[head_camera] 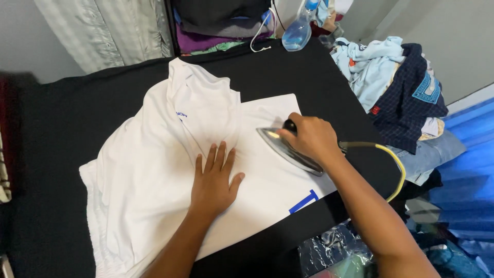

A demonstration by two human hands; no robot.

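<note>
The white cotton shirt with small blue print (170,170) lies spread on the black padded counter (309,77), partly folded over itself toward 11 o'clock; the metal electric iron with a black handle (288,146) rests on the flat part at 3 o'clock from the shirt's middle. The right hand (311,139) is closed around the handle; the left hand (213,180) lies flat with fingers spread, holding nothing, pressing the cloth just beside the iron. I judge it best to keep the cloth tight and those fingers apart from the hot plate; the yellow cord (393,164) should hang free at 4 o'clock. A pile of blue clothes (396,82) sits at 2 o'clock; a clear spray bottle (297,28) at 12 o'clock.
</note>
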